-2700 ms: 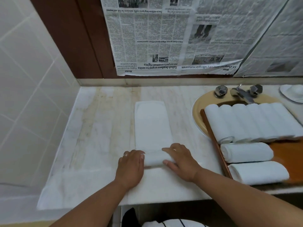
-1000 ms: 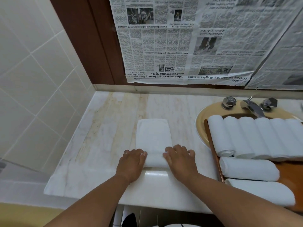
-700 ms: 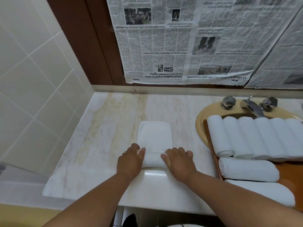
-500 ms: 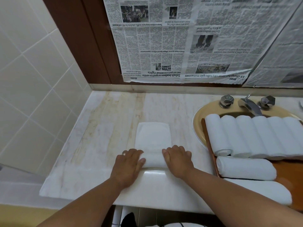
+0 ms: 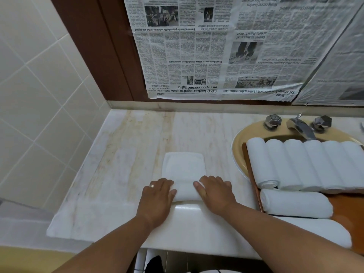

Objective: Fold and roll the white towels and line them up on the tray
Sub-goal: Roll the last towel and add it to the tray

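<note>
Head view: one white towel (image 5: 184, 168) is being rolled on the counter (image 5: 128, 164), just left of the basin (image 5: 239, 148); its near part is already wound into a roll (image 5: 185, 194), while a short flat length is lying ahead of the roll, away from the person.

On the tray (image 5: 250, 170), which is sitting over the basin below the tap (image 5: 301, 128), a row of six rolled towels (image 5: 305, 164) is lined up side by side; two more rolled towels (image 5: 295, 203) are lying crosswise in front of that row. So most of the work is judged to be done: this roll is being finished and has yet to be carried to the tray. Whether further towels are waiting cannot be told.

The left hand (image 5: 157, 196) is being laid palm down on the roll's left end and the right hand (image 5: 215, 192) on its right end; the fingers (image 5: 211, 180) are being kept loose and nearly straight, pressing on the cloth rather than clasped round it; both forearms are being reached in from the near edge, converging on the roll. A ring is being worn on the left hand.
</note>
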